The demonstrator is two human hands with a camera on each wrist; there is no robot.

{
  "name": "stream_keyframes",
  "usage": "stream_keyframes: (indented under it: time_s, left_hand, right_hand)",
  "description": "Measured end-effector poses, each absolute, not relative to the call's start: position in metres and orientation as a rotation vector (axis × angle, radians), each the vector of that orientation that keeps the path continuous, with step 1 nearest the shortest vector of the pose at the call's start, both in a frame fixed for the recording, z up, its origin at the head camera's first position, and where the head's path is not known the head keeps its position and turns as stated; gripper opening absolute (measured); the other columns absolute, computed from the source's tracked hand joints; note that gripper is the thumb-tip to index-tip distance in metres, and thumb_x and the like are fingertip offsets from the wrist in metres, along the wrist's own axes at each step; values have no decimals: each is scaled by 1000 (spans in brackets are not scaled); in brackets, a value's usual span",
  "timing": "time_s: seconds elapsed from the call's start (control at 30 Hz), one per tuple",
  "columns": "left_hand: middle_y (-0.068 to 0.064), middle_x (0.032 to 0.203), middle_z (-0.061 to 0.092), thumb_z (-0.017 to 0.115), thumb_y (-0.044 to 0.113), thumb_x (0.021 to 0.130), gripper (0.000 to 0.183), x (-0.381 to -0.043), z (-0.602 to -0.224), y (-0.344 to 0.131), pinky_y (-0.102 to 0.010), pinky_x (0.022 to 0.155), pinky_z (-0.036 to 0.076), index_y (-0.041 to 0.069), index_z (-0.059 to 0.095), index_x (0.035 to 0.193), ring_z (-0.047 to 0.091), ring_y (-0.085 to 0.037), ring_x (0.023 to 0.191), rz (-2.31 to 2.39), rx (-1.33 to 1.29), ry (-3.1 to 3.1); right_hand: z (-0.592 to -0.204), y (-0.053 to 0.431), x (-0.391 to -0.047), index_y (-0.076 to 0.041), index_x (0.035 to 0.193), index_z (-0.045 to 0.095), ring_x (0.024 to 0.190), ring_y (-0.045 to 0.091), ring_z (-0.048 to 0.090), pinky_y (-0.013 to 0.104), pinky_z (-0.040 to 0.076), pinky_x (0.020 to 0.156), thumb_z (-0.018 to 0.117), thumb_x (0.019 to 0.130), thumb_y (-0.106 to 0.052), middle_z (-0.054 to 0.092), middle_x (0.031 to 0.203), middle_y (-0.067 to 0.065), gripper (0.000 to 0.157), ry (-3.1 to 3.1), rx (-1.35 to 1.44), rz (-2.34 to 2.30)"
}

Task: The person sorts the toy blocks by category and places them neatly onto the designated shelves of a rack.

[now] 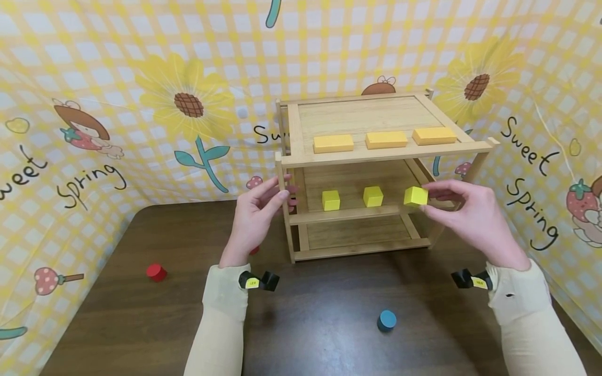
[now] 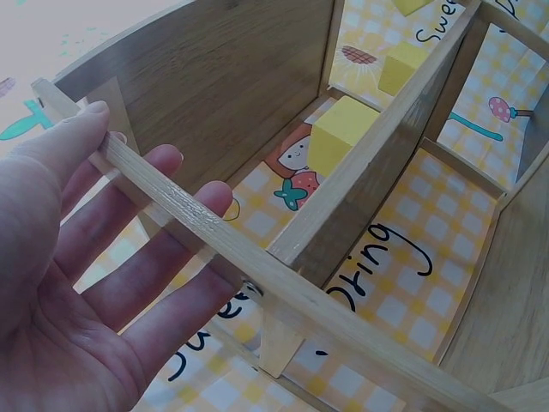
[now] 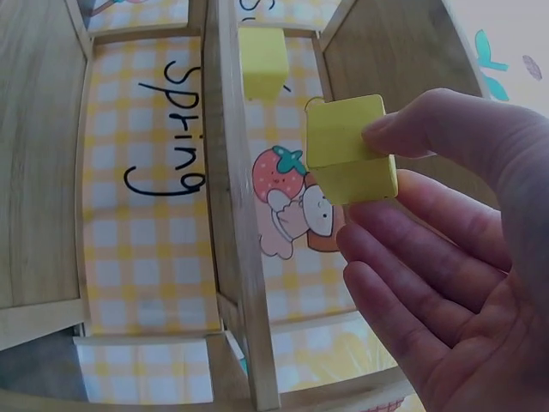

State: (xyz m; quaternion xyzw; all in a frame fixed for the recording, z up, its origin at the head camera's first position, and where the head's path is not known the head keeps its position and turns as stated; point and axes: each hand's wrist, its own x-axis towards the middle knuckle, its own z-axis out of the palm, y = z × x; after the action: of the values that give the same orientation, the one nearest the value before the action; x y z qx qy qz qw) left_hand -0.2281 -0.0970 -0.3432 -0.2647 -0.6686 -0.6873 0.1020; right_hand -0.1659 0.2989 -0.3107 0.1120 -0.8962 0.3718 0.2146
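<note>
A wooden three-tier shelf rack (image 1: 362, 213) stands at the back of the dark table. My right hand (image 1: 475, 219) pinches a yellow cube (image 1: 416, 197) between thumb and fingers, at the right end of the middle tier's front edge. Two more yellow cubes sit on that tier, a left one (image 1: 331, 200) and a middle one (image 1: 373, 197). At the rack's left side, my left hand (image 1: 254, 216) holds the front post (image 1: 285, 219), thumb in front and fingers behind. In the right wrist view the pinched cube (image 3: 343, 137) shows close over the shelf.
Three orange-yellow rectangular blocks (image 1: 386, 140) lie along the top tier's front. A red cylinder (image 1: 156, 272) is on the table at left, and another red piece (image 1: 254, 250) is partly hidden by the left wrist. A blue cylinder (image 1: 387, 320) stands in front. Checked cloth (image 1: 117, 172) surrounds the table.
</note>
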Motion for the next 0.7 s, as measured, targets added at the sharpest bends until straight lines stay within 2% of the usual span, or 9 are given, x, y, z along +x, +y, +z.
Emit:
stream_keyframes:
  time_s: [0.07,0.27,0.37,0.53,0.7]
  left_hand:
    - [-16,119,71,64,8,102,37,-228,-343,-97,-53,84,58,0,62,138,72,-40,93,-2030,-780,-1977]
    - [-17,120,71,64,8,102,36,-228,-343,-97,-50,84,59,0,62,138,72,-37,93,-2025,-776,-1987]
    - [-15,119,72,64,9,102,36,-228,-343,-97,-47,82,60,1,62,138,73,-36,92,-2015,-771,-1990]
    - [-15,118,72,64,9,102,36,-228,-342,-98,-43,81,61,2,63,138,73,-35,92,-2007,-767,-1994]
    - [-16,117,72,64,9,102,36,-228,-342,-97,-43,81,61,2,63,138,73,-35,92,-2013,-769,-1989]
  right_hand:
    - [-311,301,-168,-12,113,76,87,5,71,10,52,67,86,83,-9,75,105,4,31,-2495,300,1027]
    - [-310,304,-172,-13,112,76,95,26,70,12,49,73,86,85,-21,75,107,3,30,-2541,266,969]
    - [-309,304,-175,-12,112,76,96,25,68,16,48,74,86,85,-23,74,108,4,31,-2550,260,937]
    - [-309,305,-181,-12,111,76,90,13,67,14,47,71,86,85,-22,75,107,4,30,-2561,245,895]
    - [-311,306,-187,-9,113,76,94,22,70,13,48,73,85,85,-20,75,107,8,31,-2573,258,895]
